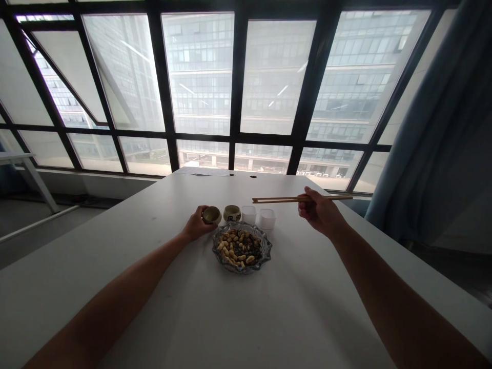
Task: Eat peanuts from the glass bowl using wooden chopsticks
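My left hand [197, 224] is closed around a small brown-green cup [211, 215], tilted so that its inside faces me. Beside it stands a second cup [232, 213] with dark characters on its side. Two small clear plastic cups, one [248, 214] next to the other [267, 219], continue the row to the right. In front of the row sits a scalloped glass bowl [265, 259] holding peanuts [232, 252] in their shells and darker seeds [246, 247]. My right hand [317, 209] grips a pair of wooden chopsticks [274, 199], raised above the table with their tips pointing left.
The white table [246, 318] stretches away toward large windows. A paper sheet [205, 172] lies near its far edge, by two dark holes. A blue curtain [418, 123] hangs on the right, and another white table [33, 179] stands at left.
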`<state>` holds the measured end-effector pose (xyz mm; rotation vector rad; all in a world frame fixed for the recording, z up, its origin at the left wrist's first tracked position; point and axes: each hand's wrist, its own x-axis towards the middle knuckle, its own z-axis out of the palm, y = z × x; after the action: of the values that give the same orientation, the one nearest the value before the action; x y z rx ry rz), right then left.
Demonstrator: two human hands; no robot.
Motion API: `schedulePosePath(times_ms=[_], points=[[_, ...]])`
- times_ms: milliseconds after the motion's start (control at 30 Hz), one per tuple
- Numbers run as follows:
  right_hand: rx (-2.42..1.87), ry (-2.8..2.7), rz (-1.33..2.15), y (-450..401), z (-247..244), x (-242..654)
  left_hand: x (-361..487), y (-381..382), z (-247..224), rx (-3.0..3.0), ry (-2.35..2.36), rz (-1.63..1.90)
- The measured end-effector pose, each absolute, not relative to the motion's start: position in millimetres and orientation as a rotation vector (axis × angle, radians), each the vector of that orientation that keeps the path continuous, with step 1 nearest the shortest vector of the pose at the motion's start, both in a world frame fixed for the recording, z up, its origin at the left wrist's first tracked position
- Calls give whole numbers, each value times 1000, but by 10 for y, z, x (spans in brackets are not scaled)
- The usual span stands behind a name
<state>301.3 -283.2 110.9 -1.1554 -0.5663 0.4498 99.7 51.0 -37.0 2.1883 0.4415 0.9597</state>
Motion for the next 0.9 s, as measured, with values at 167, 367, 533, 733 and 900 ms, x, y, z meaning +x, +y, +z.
schedulePosePath(times_ms=[167,367,533,733,900], points=[[-1132,-512,479,-2845,1152,2961,998,506,-367,2201,444,961],[-1166,-582,403,-2773,1074,2854,970,445,-293,2221,440,933],[-1211,-735,272,-2457,879,2625,971,444,-292,2242,426,936],[-1319,-950,247,-1826,669,2403,999,461,-318,2239,407,954],[-1381,-1010,297,-1542,572,2365,1001,468,-331,2228,372,951]])
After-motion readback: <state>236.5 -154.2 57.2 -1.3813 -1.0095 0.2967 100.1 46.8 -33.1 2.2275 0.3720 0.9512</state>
